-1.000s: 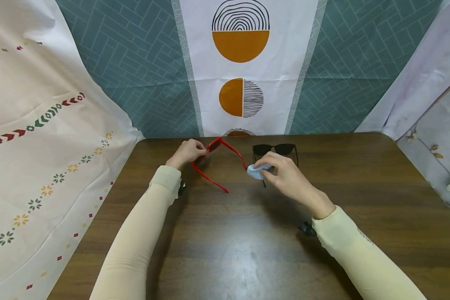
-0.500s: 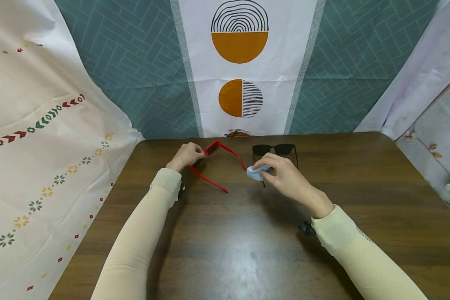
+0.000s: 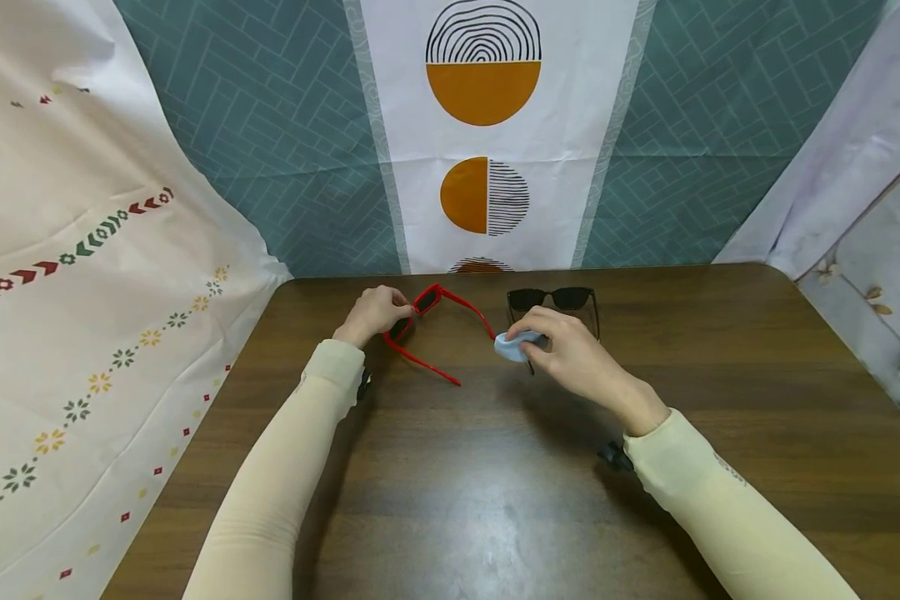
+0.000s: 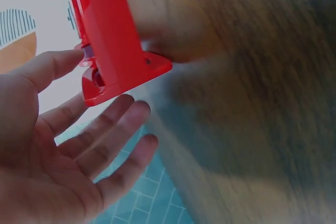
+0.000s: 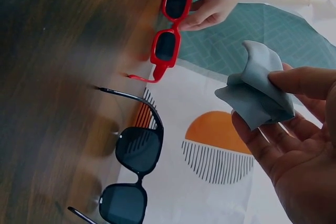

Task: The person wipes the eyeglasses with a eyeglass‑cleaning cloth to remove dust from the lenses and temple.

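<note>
Right fingers (image 5: 254, 142) pinch folded blue cloth (image 5: 262, 87); left fingers (image 4: 68, 115), glossy red sunglasses (image 4: 113, 40).

Cloth-draped space, exact kind unclear: wooden surface (image 3: 450, 467) bounded by teal-and-white hanging (image 3: 307, 167), patterned cream cloth (image 3: 105, 283), pale drape (image 3: 825, 179).

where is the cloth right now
In the head view, the cloth is pinched in the right hand, just right of centre, with the red glasses to its left and the black glasses just beyond it.
</note>
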`<action>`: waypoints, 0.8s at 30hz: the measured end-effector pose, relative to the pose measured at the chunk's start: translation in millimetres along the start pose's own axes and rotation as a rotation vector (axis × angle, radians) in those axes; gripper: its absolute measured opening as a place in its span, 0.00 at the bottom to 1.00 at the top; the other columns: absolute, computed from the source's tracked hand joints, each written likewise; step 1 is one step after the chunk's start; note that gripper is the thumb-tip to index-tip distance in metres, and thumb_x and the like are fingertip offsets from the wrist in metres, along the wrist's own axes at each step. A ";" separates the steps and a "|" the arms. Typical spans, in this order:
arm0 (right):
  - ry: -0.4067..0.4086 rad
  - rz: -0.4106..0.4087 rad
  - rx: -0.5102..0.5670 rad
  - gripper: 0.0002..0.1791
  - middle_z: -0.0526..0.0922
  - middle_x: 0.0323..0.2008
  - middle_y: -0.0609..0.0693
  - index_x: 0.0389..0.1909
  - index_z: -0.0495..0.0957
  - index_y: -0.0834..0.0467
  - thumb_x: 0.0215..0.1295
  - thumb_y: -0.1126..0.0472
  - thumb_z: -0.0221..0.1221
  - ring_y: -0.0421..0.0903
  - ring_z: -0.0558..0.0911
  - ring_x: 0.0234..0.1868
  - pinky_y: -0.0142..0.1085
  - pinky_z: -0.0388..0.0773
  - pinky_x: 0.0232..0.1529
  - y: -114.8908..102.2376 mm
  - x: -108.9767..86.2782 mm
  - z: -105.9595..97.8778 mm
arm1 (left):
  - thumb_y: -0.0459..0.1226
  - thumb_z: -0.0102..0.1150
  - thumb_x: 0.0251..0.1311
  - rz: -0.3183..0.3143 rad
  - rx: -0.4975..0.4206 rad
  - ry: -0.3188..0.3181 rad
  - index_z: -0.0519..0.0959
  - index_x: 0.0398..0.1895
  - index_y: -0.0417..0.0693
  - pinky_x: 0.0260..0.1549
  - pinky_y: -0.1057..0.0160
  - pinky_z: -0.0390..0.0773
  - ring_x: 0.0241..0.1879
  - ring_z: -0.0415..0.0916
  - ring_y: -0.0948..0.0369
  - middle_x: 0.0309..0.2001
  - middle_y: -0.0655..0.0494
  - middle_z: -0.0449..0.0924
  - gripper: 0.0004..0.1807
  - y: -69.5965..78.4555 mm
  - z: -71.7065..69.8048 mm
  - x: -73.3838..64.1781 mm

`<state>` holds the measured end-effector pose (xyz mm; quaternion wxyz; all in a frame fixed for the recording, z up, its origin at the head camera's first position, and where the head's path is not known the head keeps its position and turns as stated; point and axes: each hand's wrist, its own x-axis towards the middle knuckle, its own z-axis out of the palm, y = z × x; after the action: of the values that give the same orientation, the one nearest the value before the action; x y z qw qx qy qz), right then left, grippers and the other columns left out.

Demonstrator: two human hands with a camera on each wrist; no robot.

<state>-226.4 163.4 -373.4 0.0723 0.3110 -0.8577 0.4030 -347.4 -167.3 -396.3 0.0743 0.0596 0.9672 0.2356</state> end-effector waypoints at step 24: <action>0.108 -0.023 -0.036 0.12 0.85 0.46 0.53 0.46 0.86 0.60 0.66 0.76 0.64 0.52 0.82 0.47 0.46 0.79 0.49 9.0 18.0 -25.6 | 0.47 0.59 0.75 0.169 -0.217 0.150 0.87 0.54 0.47 0.57 0.51 0.79 0.55 0.79 0.51 0.55 0.51 0.86 0.17 40.9 1.3 7.7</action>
<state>-249.3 178.1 -355.5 0.1289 0.2971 -0.8561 0.4027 -351.5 -129.5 -379.4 -0.0124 0.1148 0.9305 0.3477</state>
